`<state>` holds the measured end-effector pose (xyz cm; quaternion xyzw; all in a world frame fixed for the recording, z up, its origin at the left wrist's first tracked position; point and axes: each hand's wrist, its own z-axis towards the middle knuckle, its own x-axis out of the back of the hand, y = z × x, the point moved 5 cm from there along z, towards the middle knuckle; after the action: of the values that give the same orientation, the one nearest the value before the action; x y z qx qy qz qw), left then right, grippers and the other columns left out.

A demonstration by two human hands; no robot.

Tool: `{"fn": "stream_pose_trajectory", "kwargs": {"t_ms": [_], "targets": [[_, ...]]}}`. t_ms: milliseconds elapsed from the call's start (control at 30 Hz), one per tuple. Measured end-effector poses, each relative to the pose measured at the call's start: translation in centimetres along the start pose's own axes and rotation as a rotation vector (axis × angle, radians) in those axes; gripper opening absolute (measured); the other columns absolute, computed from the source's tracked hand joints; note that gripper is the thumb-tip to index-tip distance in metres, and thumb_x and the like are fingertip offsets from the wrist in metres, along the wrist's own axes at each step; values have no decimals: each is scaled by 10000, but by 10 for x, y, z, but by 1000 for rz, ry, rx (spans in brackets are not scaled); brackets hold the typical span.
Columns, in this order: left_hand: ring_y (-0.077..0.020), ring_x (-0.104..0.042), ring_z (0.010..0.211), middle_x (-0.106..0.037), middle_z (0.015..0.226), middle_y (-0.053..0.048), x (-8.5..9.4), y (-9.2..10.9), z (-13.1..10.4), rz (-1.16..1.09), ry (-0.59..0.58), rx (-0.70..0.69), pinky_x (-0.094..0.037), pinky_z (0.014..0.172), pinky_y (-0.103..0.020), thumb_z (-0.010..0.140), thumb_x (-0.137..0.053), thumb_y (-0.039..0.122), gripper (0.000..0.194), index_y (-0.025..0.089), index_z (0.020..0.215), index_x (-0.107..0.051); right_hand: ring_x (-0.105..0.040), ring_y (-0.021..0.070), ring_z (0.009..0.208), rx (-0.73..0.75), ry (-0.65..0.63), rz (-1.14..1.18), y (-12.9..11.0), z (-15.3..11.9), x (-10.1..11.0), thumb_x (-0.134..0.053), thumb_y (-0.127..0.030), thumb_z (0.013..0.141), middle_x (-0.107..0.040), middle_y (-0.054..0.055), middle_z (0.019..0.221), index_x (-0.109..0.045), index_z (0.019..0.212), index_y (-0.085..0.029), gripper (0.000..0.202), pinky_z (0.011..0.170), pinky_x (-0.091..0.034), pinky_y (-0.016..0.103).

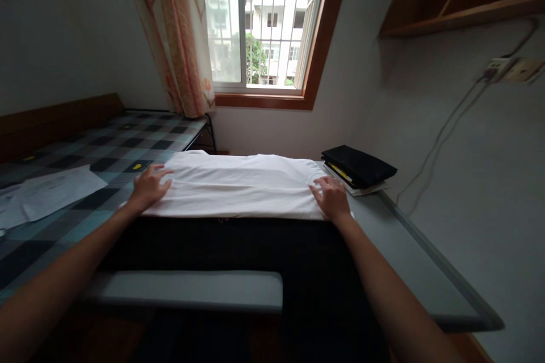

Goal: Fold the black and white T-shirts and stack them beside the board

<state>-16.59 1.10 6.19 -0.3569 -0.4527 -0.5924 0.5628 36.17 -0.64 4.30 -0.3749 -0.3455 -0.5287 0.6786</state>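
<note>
A white garment (238, 184), perhaps a shirt, lies in a wide, flat strip with shallow creases across it. Black fabric (238, 244) spreads out on the near side of it and hangs down over the table's front edge at the right. At the strip's left end rests my left hand (150, 187), fingers apart and touching the white cloth. My right hand (331, 195) lies on the opposite end, its fingers also spread on the cloth. A small pink mark (223, 219) shows at the near border of the white cloth.
The pale table (409, 249) runs to the right wall. On it, a black folded item (357, 165) sits on papers (357, 188). To the left is a bed with a checked cover (51, 244) and loose paper sheets (55, 193). A curtain (183, 39) hangs beside the window.
</note>
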Motion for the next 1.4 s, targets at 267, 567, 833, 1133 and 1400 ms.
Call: {"fn": "stream_pose_trajectory", "kwargs": {"t_ms": [267, 567, 833, 1133, 1400], "targets": [[-291, -436, 1331, -516, 1425, -100, -53, 123, -3, -217, -213, -419, -234, 1094, -527, 951, -374, 498, 465, 309, 1329, -566, -329, 286, 1405, 305, -389, 56, -47, -12, -49, -294, -532, 975, -387, 162, 1511, -448, 1439, -157, 616, 1138, -227, 465], [-302, -216, 1453, -281, 1575, -59, -80, 154, -30, -29, -293, -396, -110, 1154, -553, 927, -279, 641, 664, 308, 1500, -322, -128, 266, 1473, 187, -511, -71, -32, -11, -46, -137, -620, 956, -203, 110, 1594, -292, 1524, -196, 725, 1178, -88, 507], [-309, -183, 1462, -242, 1587, -61, -76, 114, -17, 26, -323, -168, -122, 1146, -591, 928, -240, 641, 687, 284, 1513, -295, -55, 269, 1481, -66, -491, -137, 14, -6, -45, -105, -627, 948, -86, 100, 1618, -202, 1548, -214, 735, 1171, -83, 539], [-334, -212, 1449, -305, 1562, -90, -75, 115, -18, -11, -240, -242, -138, 1114, -656, 952, -285, 548, 608, 244, 1468, -388, -189, 324, 1452, 43, -286, -128, 10, -8, -38, -223, -519, 981, -300, 155, 1557, -380, 1479, -166, 630, 1134, -161, 596], [-305, -217, 1452, -313, 1559, -87, -76, 129, -24, -73, -306, -367, -122, 1138, -610, 944, -301, 570, 623, 243, 1468, -385, -275, 338, 1423, 185, -311, -74, -5, -10, -44, -259, -464, 989, -346, 149, 1536, -475, 1423, -198, 554, 1116, -183, 625]]}}
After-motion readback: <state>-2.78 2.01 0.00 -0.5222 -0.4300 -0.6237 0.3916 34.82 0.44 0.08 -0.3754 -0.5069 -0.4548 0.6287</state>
